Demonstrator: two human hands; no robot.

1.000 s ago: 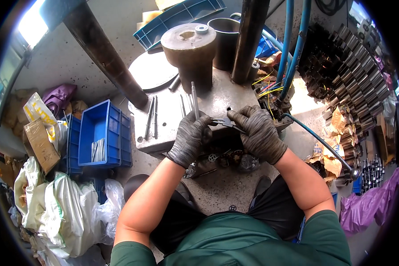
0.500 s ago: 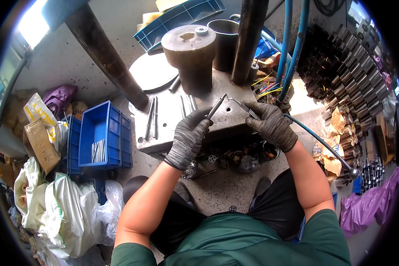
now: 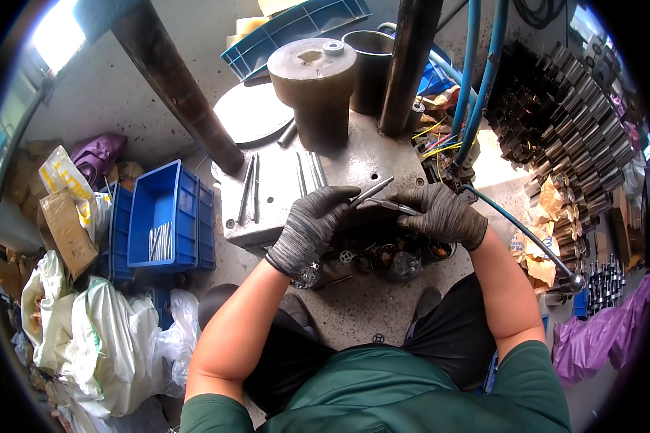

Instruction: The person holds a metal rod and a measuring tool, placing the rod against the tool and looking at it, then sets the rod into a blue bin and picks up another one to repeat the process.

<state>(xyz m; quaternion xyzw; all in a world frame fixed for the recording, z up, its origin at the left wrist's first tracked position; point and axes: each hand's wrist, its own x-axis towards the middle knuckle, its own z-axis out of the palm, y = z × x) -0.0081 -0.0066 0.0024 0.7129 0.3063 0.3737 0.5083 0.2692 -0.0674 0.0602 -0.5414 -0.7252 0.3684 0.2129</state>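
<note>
1. At the metal bench's (image 3: 372,148) near edge, both forearms angle inward; the left hand (image 3: 314,220) is clamped on a metal rod (image 3: 374,190), the right hand (image 3: 446,215) pinching a slim metal tool (image 3: 397,207).
2. Over that bench edge, the rod looks grey and cylindrical; the tool is thinner.
3. The rod's long axis slants rightward and away; the tool points left.

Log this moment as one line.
left hand: holds metal rod; right hand: holds slim metal tool; more rods: on metal table; blue bin: left of table
</note>
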